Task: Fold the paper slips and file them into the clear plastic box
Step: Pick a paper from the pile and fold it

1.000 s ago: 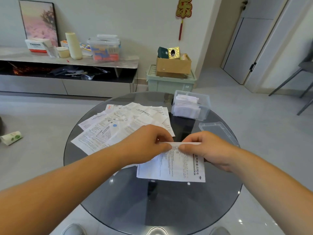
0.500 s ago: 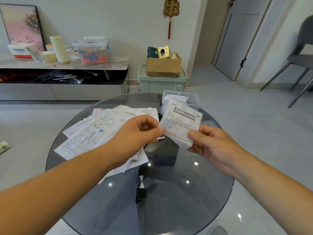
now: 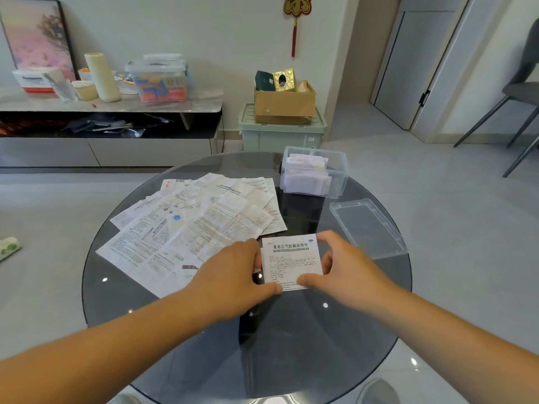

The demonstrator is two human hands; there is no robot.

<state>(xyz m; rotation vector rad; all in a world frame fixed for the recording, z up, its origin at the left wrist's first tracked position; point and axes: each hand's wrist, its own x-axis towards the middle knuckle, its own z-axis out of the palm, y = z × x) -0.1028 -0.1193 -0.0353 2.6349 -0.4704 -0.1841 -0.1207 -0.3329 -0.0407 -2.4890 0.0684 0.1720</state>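
1. Half a second ago you held the slip up in the air. It now lies flat on the worktop, folded small with its title line facing up, just beside the pile of unfolded sheets.
2. Your left hand grips the slip's left edge, with the thumb on the near edge. Your right hand clasps the right side, forefinger at the far corner and thumb at the near edge.
3. This looks like creasing or setting up another fold; which one cannot be told.
4. The box stands open at the far right, well apart from the slip, and already holds folded slips. Its lid lies beside it. This slip is not yet filed, and many sheets remain.
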